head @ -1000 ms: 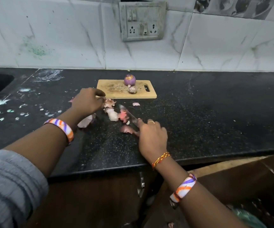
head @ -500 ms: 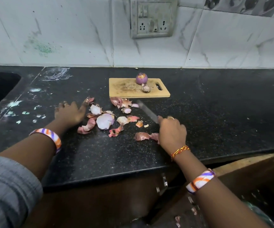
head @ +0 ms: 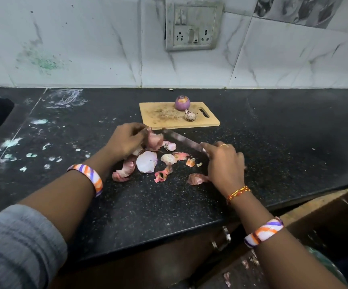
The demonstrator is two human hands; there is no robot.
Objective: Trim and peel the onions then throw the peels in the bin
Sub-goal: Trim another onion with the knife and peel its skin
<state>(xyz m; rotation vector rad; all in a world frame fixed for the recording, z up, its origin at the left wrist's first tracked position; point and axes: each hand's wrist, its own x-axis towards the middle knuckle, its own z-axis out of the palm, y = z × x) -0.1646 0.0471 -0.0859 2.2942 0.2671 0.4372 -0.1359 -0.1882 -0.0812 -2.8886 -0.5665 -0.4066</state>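
The person is gathering the peels (head: pixel 146 161) lying near the middle of the desk (head: pixel 273 142), just in front of the cutting board (head: pixel 158 122). The left hand (head: pixel 125 140) is closing its fingers on some peels; the right hand (head: pixel 225 163) is gripping the knife (head: pixel 181 139). Two peeled onions (head: pixel 182 103) are sitting on the board. Next, I judge, comes scooping everything together for the bin

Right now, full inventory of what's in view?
Cutting board: 1, pale wood, back of counter.
Peeled onion: 1, purple, on board.
Small onion: 1, mottled, on board beside it.
Onion peels: many, pink, scattered on counter.
Knife: 1, steel, blade over peels.
Socket plate: 1, grey, on wall.
Left hand: gathering a peel.
Right hand: grips knife.
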